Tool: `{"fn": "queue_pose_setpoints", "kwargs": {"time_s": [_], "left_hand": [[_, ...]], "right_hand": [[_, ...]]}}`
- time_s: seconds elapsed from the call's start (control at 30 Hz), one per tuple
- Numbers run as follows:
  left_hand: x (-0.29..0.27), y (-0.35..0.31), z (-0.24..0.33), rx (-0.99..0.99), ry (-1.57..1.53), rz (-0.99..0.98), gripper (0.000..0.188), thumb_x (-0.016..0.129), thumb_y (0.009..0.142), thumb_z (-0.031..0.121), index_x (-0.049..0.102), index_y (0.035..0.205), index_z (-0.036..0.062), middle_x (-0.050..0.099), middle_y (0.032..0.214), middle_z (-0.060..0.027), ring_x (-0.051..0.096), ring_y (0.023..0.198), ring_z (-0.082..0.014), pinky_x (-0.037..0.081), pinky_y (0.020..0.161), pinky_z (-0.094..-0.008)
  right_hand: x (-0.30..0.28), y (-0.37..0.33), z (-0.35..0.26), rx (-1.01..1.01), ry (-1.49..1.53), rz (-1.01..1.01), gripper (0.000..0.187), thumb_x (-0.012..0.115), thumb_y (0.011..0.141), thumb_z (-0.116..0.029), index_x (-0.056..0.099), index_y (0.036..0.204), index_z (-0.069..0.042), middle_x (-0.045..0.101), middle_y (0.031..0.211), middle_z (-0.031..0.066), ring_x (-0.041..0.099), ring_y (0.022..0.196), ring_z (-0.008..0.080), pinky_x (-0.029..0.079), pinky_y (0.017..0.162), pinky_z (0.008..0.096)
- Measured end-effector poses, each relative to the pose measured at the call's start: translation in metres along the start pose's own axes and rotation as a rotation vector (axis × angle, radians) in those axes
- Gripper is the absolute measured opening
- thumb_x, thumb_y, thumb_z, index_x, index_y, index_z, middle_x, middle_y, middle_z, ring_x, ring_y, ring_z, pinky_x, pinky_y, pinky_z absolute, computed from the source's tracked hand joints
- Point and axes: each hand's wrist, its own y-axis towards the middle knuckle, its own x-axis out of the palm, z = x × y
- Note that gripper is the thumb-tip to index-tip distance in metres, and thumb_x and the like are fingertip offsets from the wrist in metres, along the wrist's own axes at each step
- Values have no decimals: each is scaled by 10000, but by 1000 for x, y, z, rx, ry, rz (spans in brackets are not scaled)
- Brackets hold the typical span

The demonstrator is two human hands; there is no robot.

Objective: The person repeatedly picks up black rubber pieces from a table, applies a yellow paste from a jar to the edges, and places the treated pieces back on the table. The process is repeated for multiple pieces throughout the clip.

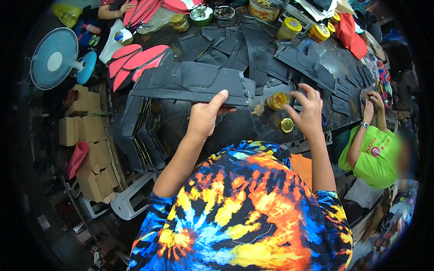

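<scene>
My left hand (205,115) grips a long black stitched panel (190,81) near its right end, thumb on top and fingers underneath. The panel is bent at its left and has a frayed, whitish right edge. My right hand (307,108) is raised with fingers apart and curved, beside a small glass jar of amber glue-like stuff (277,100). Whether a fingertip touches the jar is hard to tell. Just below the jar lies a round gold lid (287,125). A stack of folded black panels (140,131) with yellowish edges hangs at the table's left edge.
More black pieces (262,61) cover the black table. Red-and-black cut pieces (135,63) lie at the left, near a blue fan (55,61). Yellow-lidded jars (289,28) stand at the back. A person in a green shirt (370,153) works at the right; another person's hand (126,7) is at the far left.
</scene>
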Motion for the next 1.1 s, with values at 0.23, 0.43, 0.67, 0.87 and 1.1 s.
{"fn": "queue_pose_setpoints", "kwargs": {"time_s": [0.23, 0.43, 0.67, 0.87, 1.1], "left_hand": [[-2, 2, -6, -42, -31, -31, 246, 683, 987, 153, 669, 1154, -28, 715, 1086, -111, 729, 906, -211, 645, 766, -365], [-2, 0, -7, -62, -29, -4, 245, 663, 990, 145, 659, 1180, -10, 732, 1061, -116, 734, 900, -217, 634, 762, -383], [-7, 0, -3, -42, -64, -20, 249, 655, 996, 144, 654, 1194, -8, 727, 1087, -115, 730, 933, -214, 635, 770, -385], [-1, 3, -2, -52, -71, -45, 266, 663, 990, 144, 649, 1204, -14, 722, 1097, -116, 729, 942, -211, 642, 771, -377], [12, -2, 2, -52, -52, -93, 299, 653, 993, 148, 627, 1243, -12, 712, 1130, -116, 728, 949, -206, 645, 785, -374]], "right_hand": [[38, -4, 18, -179, -142, -105, 446, 865, 687, -481, 830, 1020, -186, 541, 1477, 114, 503, 1279, 308, 401, 972, 466], [50, -1, 25, -168, -155, -208, 410, 885, 681, -401, 819, 1008, -163, 583, 1419, 85, 525, 1235, 298, 410, 942, 463], [31, -21, 24, -114, -81, 19, 286, 886, 690, -228, 769, 929, -122, 654, 1253, 56, 569, 1178, 303, 426, 946, 449], [-16, -14, -17, -20, 561, -118, 154, 771, 841, -114, 782, 991, -85, 680, 1068, 95, 627, 1083, 251, 472, 923, 385], [-22, 14, -75, -126, 851, -152, 362, 585, 912, 48, 754, 1209, -70, 578, 1028, 66, 576, 978, 183, 457, 861, 283]]}}
